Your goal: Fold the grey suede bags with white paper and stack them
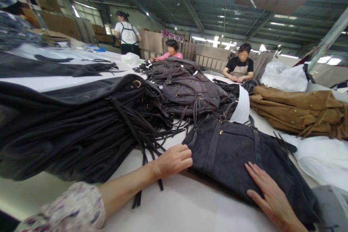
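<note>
A dark grey suede-like bag with straps, brass-coloured rings and a zip pocket lies flat on the white table before me. My right hand rests on its lower right part, fingers stretched out. At the bag's left edge is my left hand, its fingers curled together; whatever they pinch is too hidden to name for certain, though they touch the bag's side. Left of the bag lies a thick stack of dark bags, and their thin cords hang over the table near my left wrist.
More dark bags are heaped mid-table. Brown bags and white plastic lie at the right, above a grey box. Two people work at the far side; another person stands farther back.
</note>
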Tool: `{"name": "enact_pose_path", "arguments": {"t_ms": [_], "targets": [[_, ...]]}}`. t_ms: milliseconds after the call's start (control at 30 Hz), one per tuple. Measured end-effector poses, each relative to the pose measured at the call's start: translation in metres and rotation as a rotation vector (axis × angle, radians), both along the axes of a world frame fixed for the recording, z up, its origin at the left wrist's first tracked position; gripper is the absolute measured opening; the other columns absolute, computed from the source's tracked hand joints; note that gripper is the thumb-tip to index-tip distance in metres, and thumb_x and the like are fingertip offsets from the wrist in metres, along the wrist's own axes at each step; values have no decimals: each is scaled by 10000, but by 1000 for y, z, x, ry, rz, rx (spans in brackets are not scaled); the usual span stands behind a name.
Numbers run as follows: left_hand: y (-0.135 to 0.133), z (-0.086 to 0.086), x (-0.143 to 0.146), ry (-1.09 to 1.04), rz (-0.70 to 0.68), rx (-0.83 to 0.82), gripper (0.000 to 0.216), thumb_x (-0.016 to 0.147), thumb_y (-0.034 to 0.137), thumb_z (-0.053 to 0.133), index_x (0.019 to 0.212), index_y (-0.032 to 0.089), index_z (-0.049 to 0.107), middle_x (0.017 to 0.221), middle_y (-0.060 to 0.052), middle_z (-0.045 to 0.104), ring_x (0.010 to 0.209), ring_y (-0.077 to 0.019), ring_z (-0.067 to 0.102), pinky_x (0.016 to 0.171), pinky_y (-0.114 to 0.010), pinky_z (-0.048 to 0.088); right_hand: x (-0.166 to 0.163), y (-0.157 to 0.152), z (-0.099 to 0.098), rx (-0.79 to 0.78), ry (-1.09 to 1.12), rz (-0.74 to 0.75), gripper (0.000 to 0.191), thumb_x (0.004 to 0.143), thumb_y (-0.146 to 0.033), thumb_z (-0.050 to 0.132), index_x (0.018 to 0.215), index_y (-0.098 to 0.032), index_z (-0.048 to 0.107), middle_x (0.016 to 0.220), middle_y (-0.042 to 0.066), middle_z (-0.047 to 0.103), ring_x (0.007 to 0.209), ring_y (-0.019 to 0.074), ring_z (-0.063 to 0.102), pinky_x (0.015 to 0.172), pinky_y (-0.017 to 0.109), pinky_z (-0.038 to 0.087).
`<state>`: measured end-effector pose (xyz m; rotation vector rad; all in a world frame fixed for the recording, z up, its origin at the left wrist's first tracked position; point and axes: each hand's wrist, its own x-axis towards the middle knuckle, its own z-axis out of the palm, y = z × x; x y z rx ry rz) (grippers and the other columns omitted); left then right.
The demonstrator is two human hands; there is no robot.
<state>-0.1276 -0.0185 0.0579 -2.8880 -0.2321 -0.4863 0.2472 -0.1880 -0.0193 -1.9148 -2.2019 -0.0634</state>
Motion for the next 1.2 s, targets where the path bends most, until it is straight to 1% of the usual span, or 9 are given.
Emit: {"name": "enact_pose_path", "arguments": {"t_ms": [267,433,633,733,833,900,1000,1100,1200], "targets": [[-15,-10,-8,30,31,-51,240,985,162,350,788,184,486,802,-31,527,765,-174,451,677,-326,335,-1,1,4,-3,27,16,735,885,-555,489,1498,-282,189,1534,49,304,1396,274,319,1126,514,335],[-20,-1,-13,87,61,-141,137,915,130,436,813,196,497,826,-32,553,791,-183,483,703,-324,358,-6,0,5,42,24,46,723,906,-505,481,1502,-304,125,1549,69,265,1393,276,324,1115,515,340],[-26,43,1,242,193,-236,75,724,149,592,678,195,556,701,-13,604,698,-181,559,628,-287,413,-15,-1,9,-8,-86,126,520,929,-388,477,1406,-497,301,1553,7,251,1373,301,357,1076,604,323],[-15,79,45,368,263,-245,260,752,263,617,509,190,562,482,0,548,475,-159,503,483,-272,351,-14,-1,7,-11,-88,134,514,929,-385,478,1400,-501,309,1545,-2,273,1373,301,356,1078,609,316],[-8,101,101,338,243,-230,235,794,327,612,620,176,655,632,-51,665,568,-190,591,539,-288,414,-13,0,6,-28,-104,145,509,937,-397,461,1408,-495,294,1546,-1,268,1374,301,354,1073,604,332],[-12,94,129,156,165,-215,289,900,394,501,895,178,694,895,-93,713,800,-228,652,697,-330,479,-13,2,7,-51,-118,144,501,945,-415,438,1413,-497,277,1542,4,271,1377,304,346,1062,613,345],[-25,52,138,64,-150,-223,452,936,444,463,1312,197,500,1321,-90,566,1247,-242,486,1002,-400,398,-12,4,8,-79,-120,142,492,950,-434,420,1414,-494,271,1530,13,290,1381,311,332,1054,637,344],[-33,4,123,134,-177,-283,483,956,405,436,1411,254,378,1449,-55,444,1372,-241,336,1091,-474,303,-12,5,9,-102,-99,168,489,940,-436,447,1404,-488,300,1526,1,292,1376,316,338,1061,636,340],[-33,-17,112,137,-205,-307,497,952,367,443,1431,276,344,1462,-57,426,1388,-241,310,1107,-519,272,-13,5,7,-111,-93,182,487,940,-429,448,1405,-475,310,1528,-1,282,1378,314,336,1068,630,337]]}}
